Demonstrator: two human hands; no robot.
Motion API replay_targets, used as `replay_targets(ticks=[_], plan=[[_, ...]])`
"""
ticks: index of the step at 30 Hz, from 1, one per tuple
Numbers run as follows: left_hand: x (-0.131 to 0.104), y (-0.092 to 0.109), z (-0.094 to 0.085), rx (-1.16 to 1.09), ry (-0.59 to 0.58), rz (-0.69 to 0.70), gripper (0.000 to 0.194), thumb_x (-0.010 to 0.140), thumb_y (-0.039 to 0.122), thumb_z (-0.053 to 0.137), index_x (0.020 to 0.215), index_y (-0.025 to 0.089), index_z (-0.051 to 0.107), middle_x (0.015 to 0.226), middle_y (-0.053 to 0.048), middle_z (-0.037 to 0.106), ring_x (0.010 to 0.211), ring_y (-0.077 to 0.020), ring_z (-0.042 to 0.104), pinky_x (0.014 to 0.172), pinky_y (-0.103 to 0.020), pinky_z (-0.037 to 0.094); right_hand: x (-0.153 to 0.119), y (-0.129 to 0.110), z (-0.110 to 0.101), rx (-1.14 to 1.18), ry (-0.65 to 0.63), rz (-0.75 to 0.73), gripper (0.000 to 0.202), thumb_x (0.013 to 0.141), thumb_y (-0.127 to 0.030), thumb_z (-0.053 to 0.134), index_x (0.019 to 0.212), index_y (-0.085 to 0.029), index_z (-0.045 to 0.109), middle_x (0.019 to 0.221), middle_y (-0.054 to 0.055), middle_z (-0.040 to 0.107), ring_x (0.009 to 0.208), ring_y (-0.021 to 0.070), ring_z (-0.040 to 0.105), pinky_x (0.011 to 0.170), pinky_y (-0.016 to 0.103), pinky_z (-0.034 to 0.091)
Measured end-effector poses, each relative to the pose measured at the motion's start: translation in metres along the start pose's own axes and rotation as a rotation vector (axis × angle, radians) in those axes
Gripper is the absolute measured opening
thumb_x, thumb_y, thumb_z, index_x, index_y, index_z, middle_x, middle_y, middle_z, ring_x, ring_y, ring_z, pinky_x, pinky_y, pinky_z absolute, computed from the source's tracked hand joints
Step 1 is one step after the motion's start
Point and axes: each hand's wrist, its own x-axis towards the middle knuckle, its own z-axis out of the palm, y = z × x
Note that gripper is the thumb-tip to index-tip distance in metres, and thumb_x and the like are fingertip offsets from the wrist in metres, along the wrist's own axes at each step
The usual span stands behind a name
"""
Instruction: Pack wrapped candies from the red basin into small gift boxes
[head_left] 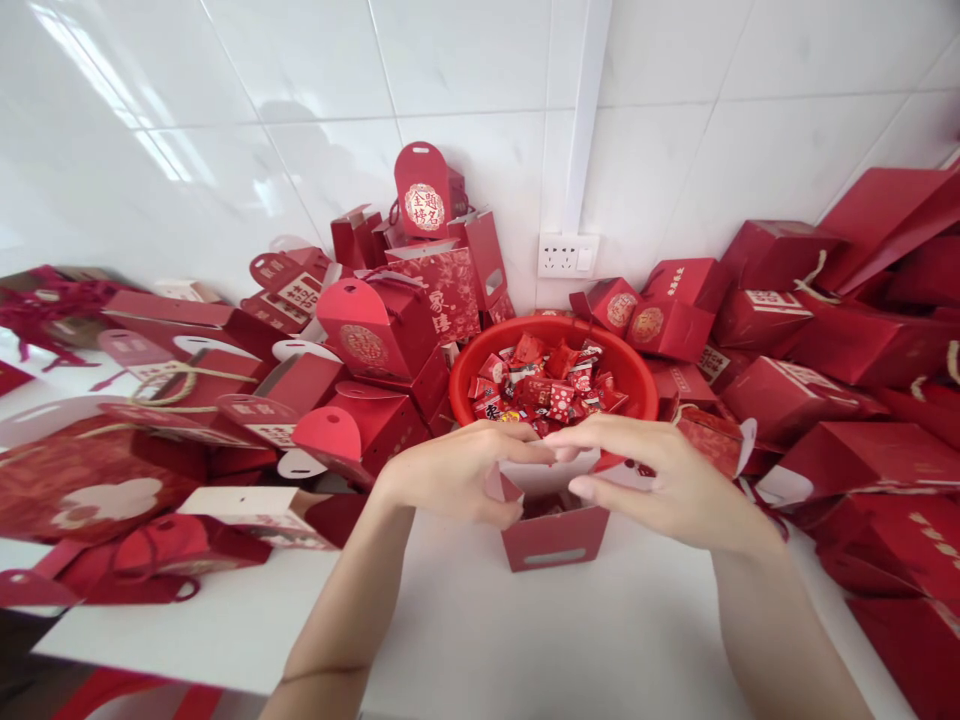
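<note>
A small red gift box (555,538) with a pale inside stands on the white table, its top unfolded and a slot in its front. My left hand (461,472) is at its left rim, thumb in front of the fingers, with a side flap between them. Over the right rim is my right hand (660,475), thumb over the opening and fingers curved around the raised back flap. The fingertips of both hands nearly meet above the box. Dark red contents inside are mostly hidden. Right behind sits a red basin (646,385) holding many wrapped candies (561,400).
Red gift boxes (375,325) are heaped on the left, and more red boxes (814,395) are piled on the right. A power socket (568,256) is on the tiled wall behind. The white table (555,650) extends toward me.
</note>
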Motion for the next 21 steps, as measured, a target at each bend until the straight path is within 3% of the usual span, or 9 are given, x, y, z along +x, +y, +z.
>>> replay_targets(ticks=[4,7,10,13,17,21], plan=[[0.001,-0.001,0.0,-0.019,0.034,0.009,0.04,0.078,0.025,0.076,0.118,0.017,0.073,0.103,-0.007,0.07,0.086,-0.0205,0.066,0.078,-0.028,0.05,-0.004,-0.001,-0.013,-0.037,0.162,0.071,0.029,0.091,-0.033,0.068,0.12,-0.025,0.069,0.108,0.005,0.077,0.096,0.0206,0.073,0.09,0.033,0.059],[0.003,0.0,0.002,-0.039,0.092,0.017,0.039,0.076,0.028,0.08,0.112,0.016,0.076,0.093,-0.005,0.07,0.077,-0.018,0.064,0.072,-0.027,0.049,-0.005,0.005,-0.018,-0.051,0.192,0.14,0.045,0.088,-0.039,0.072,0.13,-0.027,0.064,0.12,0.007,0.074,0.111,0.0253,0.07,0.097,0.039,0.057],[0.003,0.001,0.004,-0.15,0.297,0.036,0.029,0.082,0.019,0.07,0.11,0.017,0.078,0.093,-0.006,0.071,0.076,-0.0163,0.064,0.07,-0.027,0.05,-0.003,0.015,-0.018,-0.006,0.177,0.161,0.065,0.084,-0.044,0.077,0.143,-0.03,0.054,0.137,0.008,0.066,0.127,0.0288,0.063,0.106,0.046,0.053],[0.005,-0.001,0.007,-0.293,0.578,0.041,0.022,0.085,0.021,0.071,0.104,0.018,0.08,0.097,-0.008,0.074,0.082,-0.0183,0.066,0.073,-0.029,0.053,0.002,0.023,-0.014,0.148,0.126,0.169,0.079,0.081,-0.045,0.079,0.15,-0.032,0.043,0.148,0.01,0.058,0.13,0.0298,0.061,0.101,0.045,0.056],[0.011,-0.004,0.013,-0.47,0.828,0.031,0.03,0.083,0.029,0.078,0.111,0.021,0.077,0.107,-0.009,0.076,0.093,-0.0229,0.07,0.078,-0.032,0.058,0.011,0.026,-0.002,0.365,0.129,0.189,0.064,0.089,-0.046,0.071,0.146,-0.027,0.047,0.138,0.01,0.065,0.112,0.0258,0.071,0.081,0.036,0.064],[0.018,-0.002,0.016,-0.614,0.885,-0.005,0.057,0.084,0.032,0.078,0.137,0.025,0.06,0.11,-0.007,0.076,0.098,-0.0233,0.072,0.081,-0.032,0.061,0.017,0.028,0.006,0.457,0.21,0.17,0.047,0.093,-0.045,0.067,0.134,-0.024,0.06,0.128,0.009,0.071,0.103,0.0237,0.074,0.079,0.034,0.064]])
